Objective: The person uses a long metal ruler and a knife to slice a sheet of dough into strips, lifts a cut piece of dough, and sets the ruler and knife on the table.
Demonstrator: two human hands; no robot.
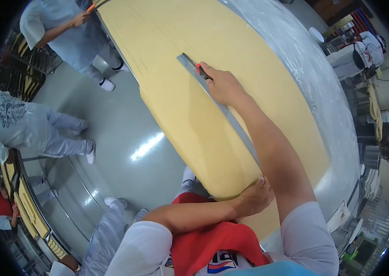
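A wide sheet of yellow dough covers the table, with a few thin lines scored near its far left part. A long metal straightedge lies lengthwise on it. My right hand is closed around a dark cutter with red parts, held against the far end of the straightedge. Near the close end of the straightedge, my left hand is closed at the dough's near edge, fingers bent; what it grips there is hidden. My right forearm passes over part of the straightedge.
Clear plastic film covers the table's right side. At the far left corner, a co-worker's hand holds an orange-handled tool. Another person bends over at left near trays. Pots stand at right.
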